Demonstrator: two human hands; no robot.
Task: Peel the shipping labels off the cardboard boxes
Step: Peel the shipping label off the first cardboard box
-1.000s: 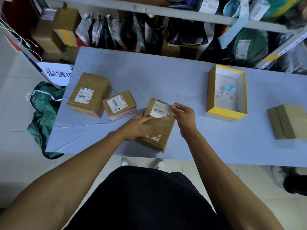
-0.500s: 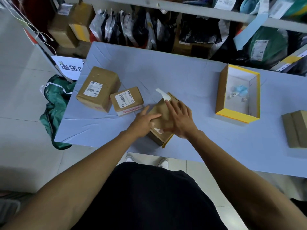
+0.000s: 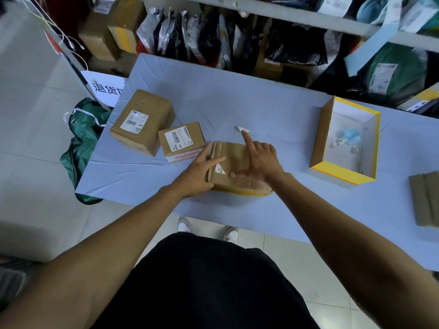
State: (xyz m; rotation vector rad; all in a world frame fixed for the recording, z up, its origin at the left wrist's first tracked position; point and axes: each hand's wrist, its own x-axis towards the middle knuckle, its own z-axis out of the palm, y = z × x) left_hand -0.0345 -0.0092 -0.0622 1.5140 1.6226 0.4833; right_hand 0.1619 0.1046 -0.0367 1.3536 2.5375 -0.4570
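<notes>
Brown cardboard box [image 3: 234, 166] lies flat at the near edge of a pale blue, creased table covering [image 3: 237, 96], with a torn white label remnant [image 3: 219, 168] left on its top. The left hand [image 3: 198, 173] rests on the box's left side with fingers straight and spread; the right hand [image 3: 260, 162] lies on the top with fingers extended, its forefinger touching a peeled white label strip [image 3: 241, 129] that curls just beyond the box. Four brown boxes show: this one, a large labelled box [image 3: 142, 124] and a small labelled box [image 3: 181, 141] touching each other at left, and a flattened-looking one [image 3: 425, 198] at the right edge. One open yellow-rimmed tray box [image 3: 342, 173] holds pale blue and white scraps. Behind the table a white shelf [image 3: 285, 14] stands over black and grey parcel bags [image 3: 213, 36]; a green sack [image 3: 83, 138] lies on the tiled floor at left.
</notes>
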